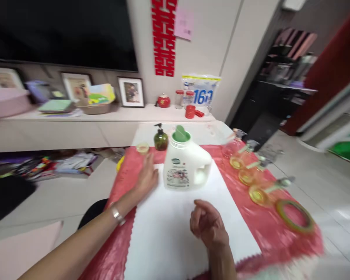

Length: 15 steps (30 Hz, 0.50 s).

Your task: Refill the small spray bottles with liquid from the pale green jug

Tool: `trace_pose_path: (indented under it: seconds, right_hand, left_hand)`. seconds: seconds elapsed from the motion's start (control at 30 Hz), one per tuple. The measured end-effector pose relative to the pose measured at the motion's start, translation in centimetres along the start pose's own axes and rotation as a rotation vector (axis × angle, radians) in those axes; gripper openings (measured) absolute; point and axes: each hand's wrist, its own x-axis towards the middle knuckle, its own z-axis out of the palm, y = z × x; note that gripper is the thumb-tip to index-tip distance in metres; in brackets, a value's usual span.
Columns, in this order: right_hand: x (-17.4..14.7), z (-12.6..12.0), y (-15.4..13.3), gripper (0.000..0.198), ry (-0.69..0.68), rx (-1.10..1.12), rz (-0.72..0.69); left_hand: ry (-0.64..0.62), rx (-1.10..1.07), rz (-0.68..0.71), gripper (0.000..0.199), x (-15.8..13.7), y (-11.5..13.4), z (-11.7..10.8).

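- Red-covered table (pixel 291 247).
- White sheet (pixel 163 245), flat on it.
- White jug (pixel 179 163), upright on the sheet's far part.
- Right hand (pixel 208 223), above the sheet, fingers loosely curled, apart, empty.
- Left hand (pixel 147 177), left of the jug, fingers stretched out; cannot tell whether they grip.
- Green pump bottle (pixel 161 140), upright beside the jug.
- Yellowish disc (pixel 142 147) at the left fingertips.
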Motion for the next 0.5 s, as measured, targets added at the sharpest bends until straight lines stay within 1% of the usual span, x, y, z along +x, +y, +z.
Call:
trace_pose_path:
  seconds: [0.07,0.1,0.2,0.23,0.3,0.33,0.37,0.4,0.43,0.5]
  right_hand:
    - [-0.3,-1.1,-2.5,0.070,0.216,-0.123,-0.121]
    - [-0.5,-1.6,-3.8,0.066,0.346,-0.191,-0.193]
    - [-1.4,-3.6,-6.9,0.051,0.766,-0.416,-0.415]
    - [-1.7,-4.4,-7.5,0.050,0.915,-0.501,-0.474]
    - [-2.2,-6.2,-8.3,0.055,1.181,-0.684,-0.531]
    - [-2.4,-7.3,-8.6,0.062,1.277,-0.777,-0.521]
    - [-2.6,-8.4,-8.9,0.071,1.338,-0.867,-0.486]
    - [-2.7,-9.5,-9.1,0.079,1.369,-0.953,-0.434]
    - [-2.7,-10.6,-9.4,0.088,1.372,-1.033,-0.375]
    - [-2.5,-12.6,-9.9,0.102,1.339,-1.166,-0.265]
  left_hand:
    - [-0.049,0.051,0.040,0.059,-3.7,-0.7,-1.0]
    - [-0.076,0.074,0.055,0.057,-5.6,-0.9,-1.5]
    - [-0.135,0.113,0.086,0.050,-10.6,-1.1,-2.5]
    - [-0.127,0.118,0.088,0.049,-12.0,-0.9,-2.6]
    - [-0.118,0.118,0.094,0.048,-13.9,-0.7,-2.6]
    - [-0.113,0.118,0.097,0.048,-14.5,-0.6,-2.5]
    - [-0.111,0.120,0.099,0.048,-14.9,-0.5,-2.4]
    - [-0.109,0.120,0.098,0.048,-15.2,-0.5,-2.2]
    - [-0.108,0.121,0.095,0.047,-15.4,-0.5,-2.0]
    - [-0.112,0.120,0.088,0.046,-15.5,-0.4,-1.9]
